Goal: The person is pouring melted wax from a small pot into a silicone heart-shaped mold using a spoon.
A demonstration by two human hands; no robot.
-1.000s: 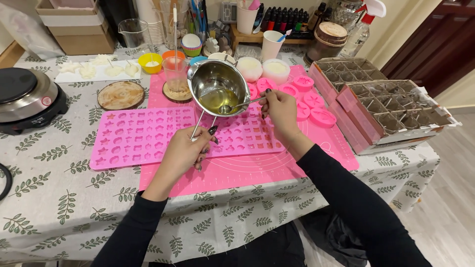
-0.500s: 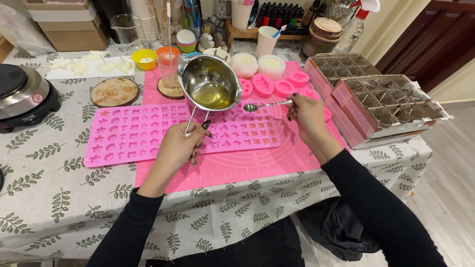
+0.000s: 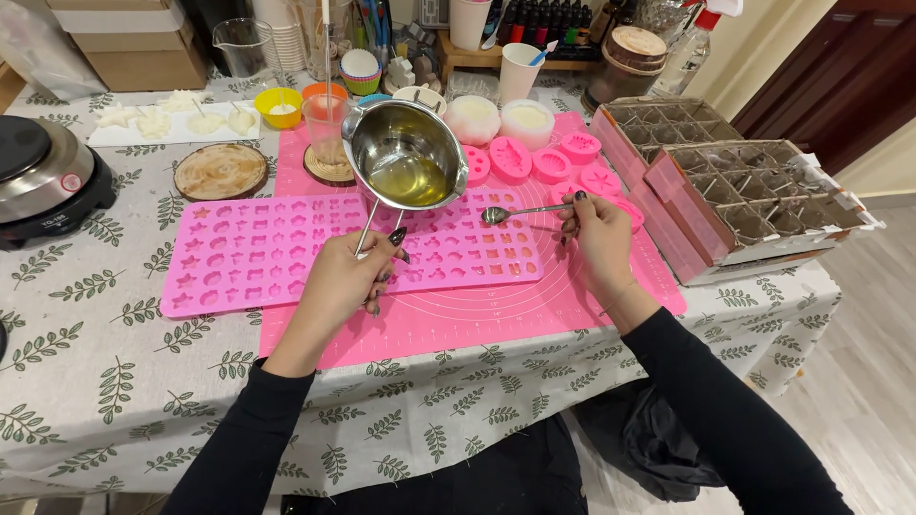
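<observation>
A: What's each hand got?

B: The left hand (image 3: 342, 281) has its fingers wrapped tight round the wire handle of the steel melting pot (image 3: 405, 155), held up over the far edge of the long pink silicone mould (image 3: 348, 250). There's yellowish liquid pooled in the pot's bottom, looks like melted wax. The right hand (image 3: 599, 236) pinches a small metal spoon (image 3: 520, 212) between thumb and fingertips, bowl pointing left, just above the mould's right end.

A: How would you handle it well from here?

B: I'd keep the pot level until its lip sits right above a cavity, then tip slowly. The cavities are tiny, so the spoon seems the safer way to guide or portion. Keep both over the pink mat (image 3: 496, 305), so drips miss the leaf-print cloth on the surface (image 3: 114, 381).

A: Anything close by?

B: An orange-tinted glass (image 3: 325, 122) on a coaster just left of the pot, and round pink moulds (image 3: 534, 160) behind the spoon.
</observation>
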